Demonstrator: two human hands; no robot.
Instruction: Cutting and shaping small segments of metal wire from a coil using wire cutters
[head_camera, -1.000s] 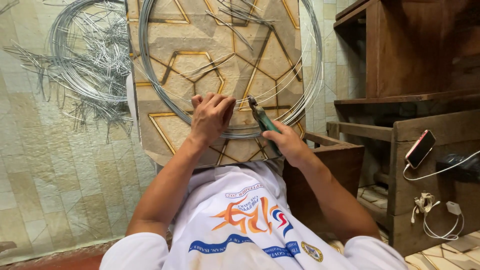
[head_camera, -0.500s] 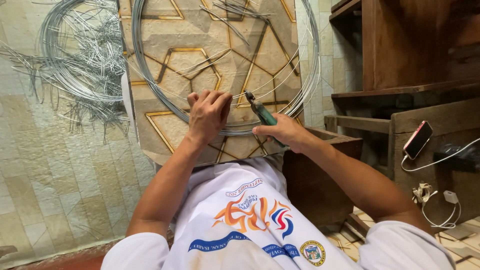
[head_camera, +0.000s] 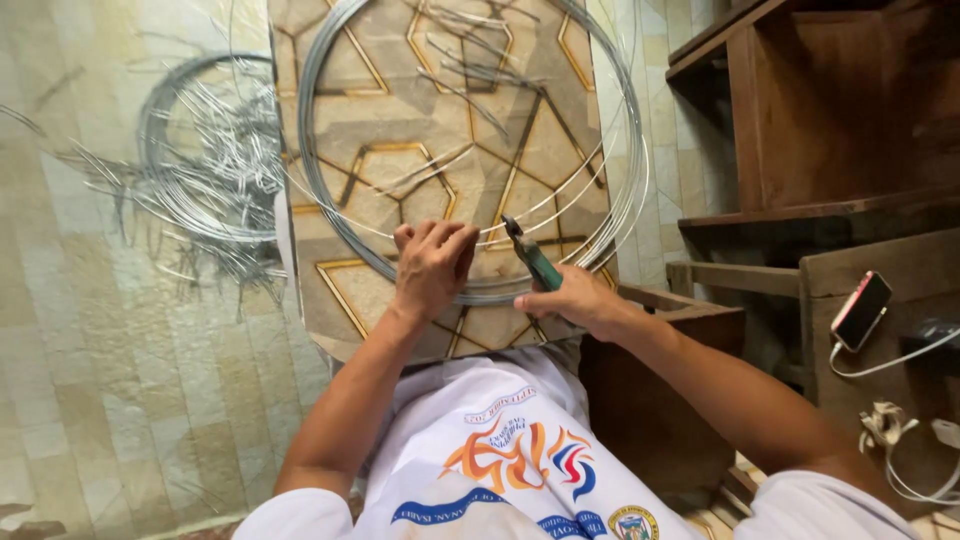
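Left hand: left hand (head_camera: 432, 268) lies knuckles-up on the near arc of the wire coil (head_camera: 330, 90), fingers curled over the strands and pinning them to the board; it holds the same spot as a second ago.
Right hand: right hand (head_camera: 572, 298) is clenched round the green handles of the pliers (head_camera: 530, 256); the nose points up and left, just beside the left fingertips.
Wire coil: large ring of grey steel wire, many turns, lying flat on the patterned board (head_camera: 440, 160); its near edge runs under both hands.
Change: the pliers' nose has crept closer to the left hand and to the thin strands crossing the ring; the view has tipped down slightly.
Meaning: judged as a cut or grip on a single strand being lined up, coil held steady.
Loose wire: tangled wire heap (head_camera: 205, 170) on the tiled floor (head_camera: 120, 400), left of the board, well apart from the hands.
Right side: wooden shelves (head_camera: 830, 130); phone (head_camera: 860, 308) on a cable.
Lap: white printed shirt (head_camera: 500, 460).
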